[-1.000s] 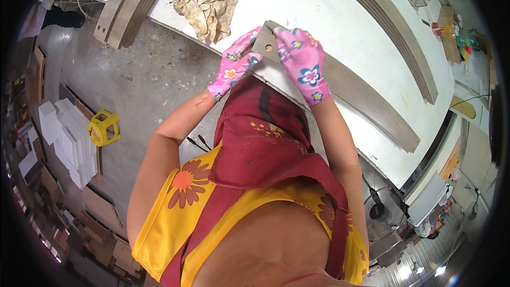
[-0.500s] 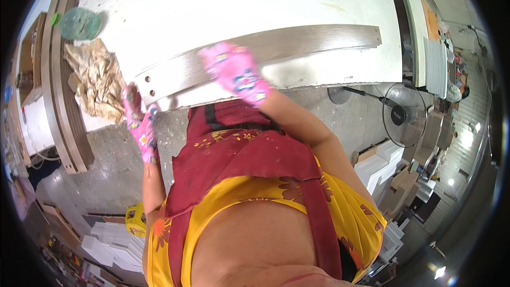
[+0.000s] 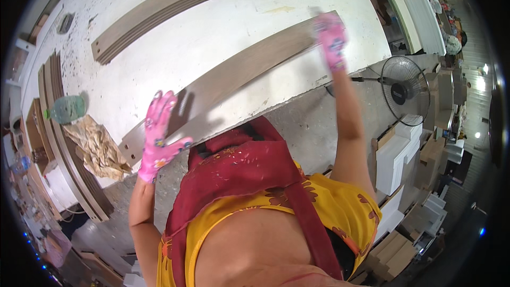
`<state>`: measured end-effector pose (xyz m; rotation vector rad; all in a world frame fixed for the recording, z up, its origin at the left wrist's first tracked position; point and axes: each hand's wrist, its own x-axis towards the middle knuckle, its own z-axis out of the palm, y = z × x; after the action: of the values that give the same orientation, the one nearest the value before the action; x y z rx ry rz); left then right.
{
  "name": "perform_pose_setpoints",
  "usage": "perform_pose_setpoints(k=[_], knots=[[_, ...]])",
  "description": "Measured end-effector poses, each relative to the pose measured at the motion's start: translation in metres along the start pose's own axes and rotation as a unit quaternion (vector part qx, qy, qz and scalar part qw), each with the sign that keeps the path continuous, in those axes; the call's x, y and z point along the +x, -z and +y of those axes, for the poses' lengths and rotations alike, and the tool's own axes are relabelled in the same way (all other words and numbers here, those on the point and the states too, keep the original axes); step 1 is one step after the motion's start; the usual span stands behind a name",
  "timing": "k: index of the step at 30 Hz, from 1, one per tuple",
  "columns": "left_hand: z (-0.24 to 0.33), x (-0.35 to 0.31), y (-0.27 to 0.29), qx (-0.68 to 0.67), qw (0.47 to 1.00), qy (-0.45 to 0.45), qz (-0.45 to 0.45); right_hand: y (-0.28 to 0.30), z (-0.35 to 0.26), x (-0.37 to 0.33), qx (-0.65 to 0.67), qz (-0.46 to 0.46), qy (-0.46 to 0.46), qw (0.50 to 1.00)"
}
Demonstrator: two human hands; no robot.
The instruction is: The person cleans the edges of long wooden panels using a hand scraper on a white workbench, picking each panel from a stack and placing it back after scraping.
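White worktop (image 3: 228, 26) with long grey-brown wooden board (image 3: 241, 66), pink-gloved left hand (image 3: 158, 134) splayed, right hand (image 3: 331, 37) at right end, grip unclear.

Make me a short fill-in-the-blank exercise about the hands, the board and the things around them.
1. The glove on the left hand is mostly ____.
2. The long board between the hands lies on a ____ table.
3. The bottle is next to a crumpled ____.
4. The ____ hand is nearer the fan.

Missing words: pink; white; cloth; right.
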<state>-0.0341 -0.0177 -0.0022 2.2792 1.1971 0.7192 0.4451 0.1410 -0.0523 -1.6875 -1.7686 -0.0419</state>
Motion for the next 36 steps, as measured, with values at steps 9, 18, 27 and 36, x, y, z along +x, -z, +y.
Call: perform_pose_setpoints(k=[9, 18, 27, 36], knots=[[0.009, 0.061, -0.047, 0.103, 0.989, 0.045, -0.099, -0.012, 0.028, 0.016, -0.314, -0.124, 0.033, 0.941], [0.013, 0.075, -0.039, -0.005, 0.988, 0.103, -0.114, 0.031, 0.142, -0.046, 0.163, 0.168, -0.355, 0.905], [0.014, 0.096, 0.006, -0.438, 0.819, 0.322, -0.184, -0.002, 0.11, -0.129, 0.358, 0.258, -0.47, 0.765], [-0.044, 0.105, 0.0, -0.406, 0.759, 0.37, -0.349, -0.021, 0.124, -0.135, 0.26, 0.223, -0.404, 0.848]])
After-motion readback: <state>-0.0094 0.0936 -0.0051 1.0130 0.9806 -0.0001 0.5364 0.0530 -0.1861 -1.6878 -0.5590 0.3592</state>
